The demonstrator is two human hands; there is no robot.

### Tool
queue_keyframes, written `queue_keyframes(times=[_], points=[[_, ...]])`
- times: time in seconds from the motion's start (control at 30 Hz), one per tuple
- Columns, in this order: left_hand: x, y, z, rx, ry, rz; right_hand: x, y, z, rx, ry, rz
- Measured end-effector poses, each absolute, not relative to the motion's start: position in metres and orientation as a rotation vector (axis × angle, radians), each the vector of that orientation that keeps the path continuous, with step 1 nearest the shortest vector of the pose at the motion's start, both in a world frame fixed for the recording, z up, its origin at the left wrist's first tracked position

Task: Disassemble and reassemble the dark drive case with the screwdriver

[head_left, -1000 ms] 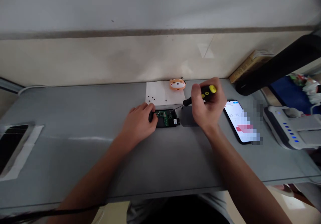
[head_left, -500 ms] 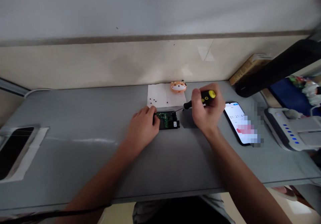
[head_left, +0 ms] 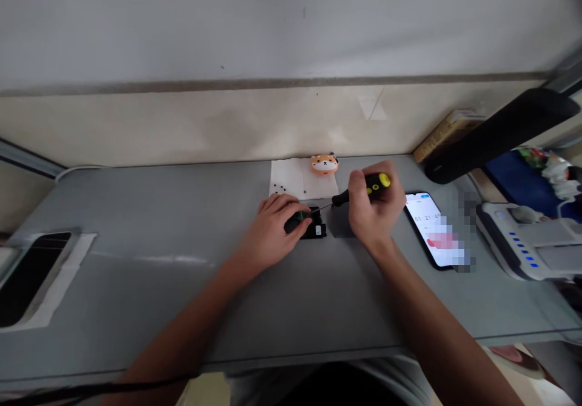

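- In the head view, the left hand (head_left: 273,230) rests over the left end of a small opened device (head_left: 311,232) on the grey desk (head_left: 113,309).
- Its grip is narrow, thumb and fingers closing on either side of a green circuit board (head_left: 299,215); whether the board is lifted cannot be told.
- The right hand (head_left: 375,206) has its grip wrapped round a black-and-yellow screwdriver (head_left: 342,198), whose thin shaft slants down leftward to the board, beside the left fingertips.
- A dark flat piece (head_left: 341,225) lies between the device and the right hand, partly hidden by that hand.
- Just behind the device, white paper (head_left: 291,174) carries several tiny dark screws (head_left: 284,189) and an orange animal-faced case (head_left: 324,164).
- A lit phone (head_left: 422,221) lies right of the right hand, with a white power strip (head_left: 498,230) beyond.
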State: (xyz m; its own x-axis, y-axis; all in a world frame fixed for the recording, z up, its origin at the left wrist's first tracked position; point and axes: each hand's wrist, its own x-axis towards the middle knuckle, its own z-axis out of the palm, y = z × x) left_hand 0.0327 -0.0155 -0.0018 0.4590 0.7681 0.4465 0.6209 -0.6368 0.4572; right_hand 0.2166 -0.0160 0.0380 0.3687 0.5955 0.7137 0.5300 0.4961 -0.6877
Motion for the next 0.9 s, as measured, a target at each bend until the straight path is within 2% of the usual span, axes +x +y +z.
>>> queue_keyframes(times=[0.47, 0.9], points=[[0.0303, -0.0148, 0.0002, 2.627, 1.345, 0.85, 0.2133, -0.0191, 0.0422, -1.188, -1.303, 0.024], [0.0285, -0.0162, 0.0012, 2.742, 1.266, 0.866, 0.2115, -0.0248, 0.0457, -1.138, -1.384, 0.002]])
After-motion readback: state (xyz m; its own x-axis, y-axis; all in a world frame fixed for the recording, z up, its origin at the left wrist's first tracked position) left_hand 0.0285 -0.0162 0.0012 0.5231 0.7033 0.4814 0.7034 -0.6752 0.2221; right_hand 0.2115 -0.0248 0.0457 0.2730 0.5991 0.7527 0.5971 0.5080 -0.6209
